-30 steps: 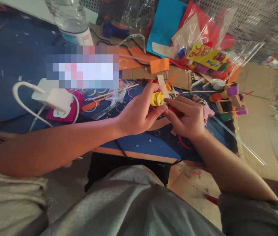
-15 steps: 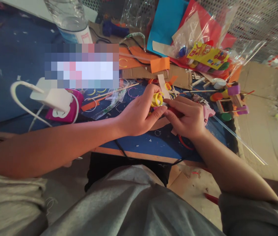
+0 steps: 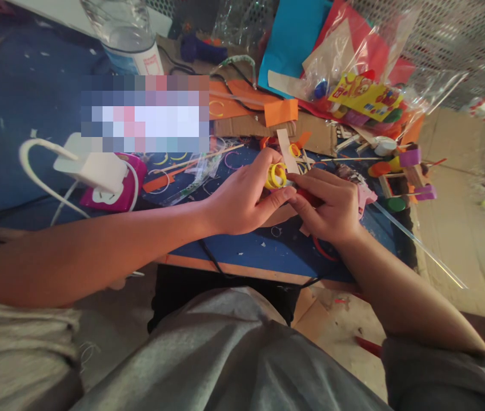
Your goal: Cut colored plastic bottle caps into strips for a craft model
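Note:
My left hand (image 3: 253,197) is closed around a small yellow ring-shaped piece (image 3: 275,177), with its open rim tipped toward me and something whitish inside. My right hand (image 3: 330,202) is closed too, thumb and forefinger pinched together against the tip of my left thumb, at the right side of the yellow piece. Something dark red (image 3: 308,197) shows under the right fingers, but its shape is mostly hidden. A pale paper strip (image 3: 287,151) lies just beyond the hands. Below my right wrist a red loop (image 3: 324,249) rests on the blue table (image 3: 246,254).
At left are a white charger (image 3: 90,171) on a magenta socket block (image 3: 135,171) and a water bottle (image 3: 126,40). Plastic bags, coloured sheets and a cardboard strip (image 3: 315,134) line the back. At right stand a small stick-and-clay model (image 3: 413,165), a pink glue gun (image 3: 366,197) and a clear rod (image 3: 422,245).

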`<action>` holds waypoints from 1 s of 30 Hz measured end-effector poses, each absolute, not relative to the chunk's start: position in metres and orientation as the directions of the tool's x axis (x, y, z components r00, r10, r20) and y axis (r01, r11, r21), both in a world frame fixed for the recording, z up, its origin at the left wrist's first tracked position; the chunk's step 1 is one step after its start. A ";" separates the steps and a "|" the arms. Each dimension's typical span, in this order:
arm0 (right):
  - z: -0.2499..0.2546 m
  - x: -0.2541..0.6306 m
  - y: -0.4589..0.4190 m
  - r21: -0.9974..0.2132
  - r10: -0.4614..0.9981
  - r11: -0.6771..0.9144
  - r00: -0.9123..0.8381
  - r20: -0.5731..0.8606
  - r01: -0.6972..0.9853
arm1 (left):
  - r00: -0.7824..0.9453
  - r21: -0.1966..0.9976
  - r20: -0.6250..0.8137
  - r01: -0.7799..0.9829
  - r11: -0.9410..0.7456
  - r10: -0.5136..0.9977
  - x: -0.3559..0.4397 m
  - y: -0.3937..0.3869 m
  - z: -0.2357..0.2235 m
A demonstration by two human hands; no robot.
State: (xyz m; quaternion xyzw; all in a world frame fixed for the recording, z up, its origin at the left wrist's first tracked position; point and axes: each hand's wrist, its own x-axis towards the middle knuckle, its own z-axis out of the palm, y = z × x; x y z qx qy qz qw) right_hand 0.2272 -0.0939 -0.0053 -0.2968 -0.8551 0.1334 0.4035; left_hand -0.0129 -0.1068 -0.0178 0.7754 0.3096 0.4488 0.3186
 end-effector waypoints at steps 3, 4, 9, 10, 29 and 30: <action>-0.006 0.228 -0.094 -0.462 0.627 0.778 -0.493 0.603 0.425 | 0.415 0.781 0.482 0.196 -0.593 0.772 -0.014 -0.107 -0.015; -0.006 0.228 -0.094 -0.461 0.629 0.777 -0.492 0.602 0.428 | 0.419 0.784 0.473 0.201 -0.587 0.775 -0.014 -0.107 -0.014; -0.005 0.227 -0.094 -0.464 0.609 0.793 -0.497 0.618 0.395 | 0.428 0.791 0.437 0.235 -0.565 0.791 -0.013 -0.109 -0.010; -0.005 0.227 -0.094 -0.464 0.606 0.795 -0.497 0.621 0.390 | 0.426 0.790 0.437 0.239 -0.565 0.792 -0.013 -0.109 -0.009; -0.006 0.226 -0.095 -0.484 0.643 0.765 -0.476 0.600 0.425 | 0.395 0.785 0.471 0.221 -0.579 0.789 -0.013 -0.110 -0.011; -0.006 0.226 -0.094 -0.484 0.641 0.767 -0.477 0.602 0.420 | 0.385 0.784 0.485 0.206 -0.586 0.785 -0.013 -0.110 -0.012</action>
